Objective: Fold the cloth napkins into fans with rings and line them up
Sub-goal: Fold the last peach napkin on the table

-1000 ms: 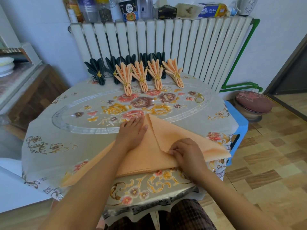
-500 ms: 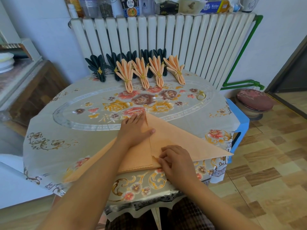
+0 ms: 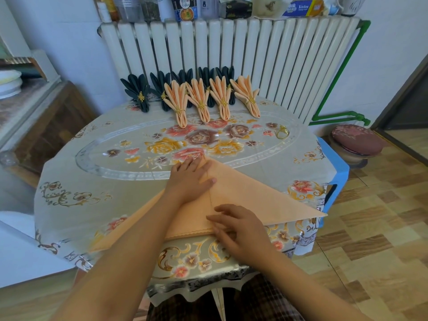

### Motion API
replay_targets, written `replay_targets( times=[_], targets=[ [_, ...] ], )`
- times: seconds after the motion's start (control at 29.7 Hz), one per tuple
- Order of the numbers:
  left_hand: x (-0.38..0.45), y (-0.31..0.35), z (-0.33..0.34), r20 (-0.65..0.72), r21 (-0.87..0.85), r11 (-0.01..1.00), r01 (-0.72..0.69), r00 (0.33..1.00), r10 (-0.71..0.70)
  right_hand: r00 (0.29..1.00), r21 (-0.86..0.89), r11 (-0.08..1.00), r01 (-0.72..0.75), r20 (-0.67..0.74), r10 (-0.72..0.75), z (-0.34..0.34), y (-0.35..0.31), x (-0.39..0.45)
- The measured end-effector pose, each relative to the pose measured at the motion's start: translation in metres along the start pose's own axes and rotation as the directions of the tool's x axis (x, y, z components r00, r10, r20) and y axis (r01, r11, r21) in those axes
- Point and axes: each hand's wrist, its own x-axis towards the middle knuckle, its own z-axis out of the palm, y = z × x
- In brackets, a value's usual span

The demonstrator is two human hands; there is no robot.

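Orange napkin (image 3: 243,193) (triangle) under flat left hand (image 3: 188,179), right hand (image 3: 240,228).

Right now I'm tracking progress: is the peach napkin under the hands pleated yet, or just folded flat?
Folded flat: the peach napkin lies as a triangle with one centre crease, no pleats.

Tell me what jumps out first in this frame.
A big peach napkin folded into a triangle fills the near table edge, with the left hand flat near its apex and the right hand at its front edge. Behind, finished peach fans and dark fans line up before the white radiator.
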Motion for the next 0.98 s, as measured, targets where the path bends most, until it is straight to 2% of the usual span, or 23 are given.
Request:
replay_targets(
  times=[0.17,0.3,0.44,0.64,0.74,0.98],
  targets=[
    [-0.002,0.001,-0.002,0.006,-0.013,1.0,0.001,1.0,-0.001,1.0,-0.11,0.994,0.02,0.013,-0.019,0.0,-0.001,-0.001],
    [-0.004,0.004,-0.01,0.009,-0.093,0.996,0.008,1.0,-0.007,0.999,-0.174,0.984,0.049,0.028,-0.045,0.002,0.0,0.001],
    [-0.025,0.009,-0.028,-0.066,-0.169,0.981,-0.092,0.994,0.082,0.995,-0.221,0.97,0.1,0.02,-0.098,-0.002,0.001,0.002],
    [-0.099,-0.01,-0.019,-0.03,-0.259,0.938,-0.231,0.972,0.231,0.984,-0.359,0.916,0.179,0.051,-0.173,-0.003,-0.001,0.006],
    [-0.134,-0.025,-0.013,0.067,-0.322,0.922,-0.216,0.966,0.25,0.98,-0.417,0.887,0.199,0.062,-0.19,0.0,-0.005,0.006],
    [-0.154,-0.046,-0.025,0.093,-0.332,0.924,-0.19,0.968,0.232,0.989,-0.461,0.875,0.15,0.051,-0.142,-0.001,-0.009,0.009]
  ],
)
